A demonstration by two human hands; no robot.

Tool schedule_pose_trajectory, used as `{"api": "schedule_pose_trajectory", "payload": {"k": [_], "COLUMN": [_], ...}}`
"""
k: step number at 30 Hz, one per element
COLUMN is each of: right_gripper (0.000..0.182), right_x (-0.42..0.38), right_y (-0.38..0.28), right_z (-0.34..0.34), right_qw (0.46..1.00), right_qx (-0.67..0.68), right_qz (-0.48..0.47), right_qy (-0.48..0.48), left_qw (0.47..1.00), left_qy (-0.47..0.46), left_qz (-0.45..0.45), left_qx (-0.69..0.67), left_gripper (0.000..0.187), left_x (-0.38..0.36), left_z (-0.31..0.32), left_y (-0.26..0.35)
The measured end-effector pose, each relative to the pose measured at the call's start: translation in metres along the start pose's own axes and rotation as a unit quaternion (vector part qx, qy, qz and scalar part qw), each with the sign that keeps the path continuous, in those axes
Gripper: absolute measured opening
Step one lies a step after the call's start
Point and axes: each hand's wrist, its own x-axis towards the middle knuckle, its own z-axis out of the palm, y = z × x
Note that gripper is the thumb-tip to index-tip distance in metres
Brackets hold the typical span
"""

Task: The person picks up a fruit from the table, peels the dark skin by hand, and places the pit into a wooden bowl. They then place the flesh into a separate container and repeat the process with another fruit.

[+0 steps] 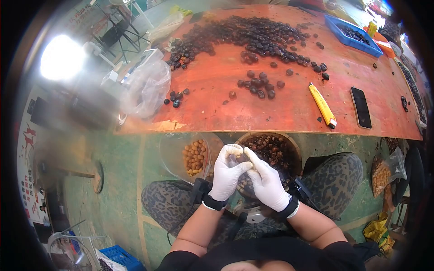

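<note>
My left hand point(226, 174) and my right hand point(270, 183), both in white gloves, meet above my lap with fingertips pinched together. Whatever lies between the fingers is mostly hidden; I cannot make it out. Just beyond the right hand stands a round basket point(297, 151) of dark broken shells point(271, 147). To the left of my left hand is a clear plastic container point(169, 158) with peeled orange-yellow kernels point(195, 156) inside. A small group of dark round nuts point(257, 83) lies on the table ahead of my hands.
The red table point(203, 113) holds a large pile of dark nuts point(239, 36), a yellow utility knife point(322, 105), a phone point(360, 107) and a blue tray point(348, 38). A clear plastic bag point(147, 88) hangs at its left edge. Right of my knee sits a bag of kernels point(380, 174).
</note>
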Motion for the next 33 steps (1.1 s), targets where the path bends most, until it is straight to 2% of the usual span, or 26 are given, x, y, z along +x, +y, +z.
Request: {"api": "schedule_pose_trajectory", "payload": {"k": [5, 9, 12, 15, 18, 21, 22, 25, 26, 27, 29, 33], "right_gripper": [0.045, 0.043, 0.043, 0.042, 0.041, 0.043, 0.045, 0.043, 0.038, 0.034, 0.034, 0.040], "right_x": [0.001, 0.001, 0.000, -0.002, 0.001, 0.016, 0.021, 0.010, 0.006, 0.005, 0.005, 0.006], "right_y": [-0.003, 0.003, 0.007, 0.013, 0.007, 0.009, 0.012, 0.023, 0.026, 0.018, 0.000, -0.007], "right_z": [-0.009, -0.008, -0.007, -0.004, -0.007, -0.029, -0.034, -0.032, -0.026, -0.023, -0.027, -0.027], "right_qw": [0.998, 1.000, 1.000, 0.997, 0.959, 0.905, 0.902, 0.959, 0.993, 0.998, 0.990, 0.986], "right_qx": [-0.029, -0.019, 0.011, 0.065, 0.216, 0.358, 0.361, 0.205, 0.037, -0.045, -0.107, -0.157], "right_qz": [0.030, -0.003, 0.007, 0.034, 0.178, 0.224, 0.224, 0.192, 0.108, 0.040, 0.075, -0.010], "right_qy": [-0.040, -0.023, -0.021, -0.018, -0.051, 0.045, 0.070, -0.031, -0.031, -0.003, -0.047, -0.061], "left_qw": [0.999, 0.997, 0.993, 0.991, 0.990, 0.987, 0.987, 0.986, 0.985, 0.984, 0.982, 0.981], "left_qy": [-0.028, -0.034, -0.048, -0.054, -0.057, -0.059, -0.048, -0.032, -0.028, -0.031, -0.037, -0.052], "left_qz": [0.001, -0.058, -0.101, -0.122, -0.126, -0.145, -0.147, -0.150, -0.152, -0.154, -0.159, -0.160], "left_qx": [0.046, 0.044, 0.024, 0.005, -0.009, -0.035, -0.040, -0.070, -0.083, -0.088, -0.098, -0.095], "left_gripper": [0.027, 0.025, 0.026, 0.027, 0.029, 0.033, 0.035, 0.042, 0.044, 0.046, 0.049, 0.050], "left_x": [0.003, 0.005, 0.007, 0.008, 0.009, 0.007, 0.006, 0.009, 0.010, 0.010, 0.009, 0.008], "left_z": [-0.005, -0.010, -0.014, -0.019, -0.021, -0.025, -0.023, -0.023, -0.024, -0.025, -0.027, -0.026], "left_y": [0.003, 0.012, 0.016, 0.013, 0.009, 0.009, 0.010, 0.008, 0.007, 0.006, 0.005, 0.002]}}
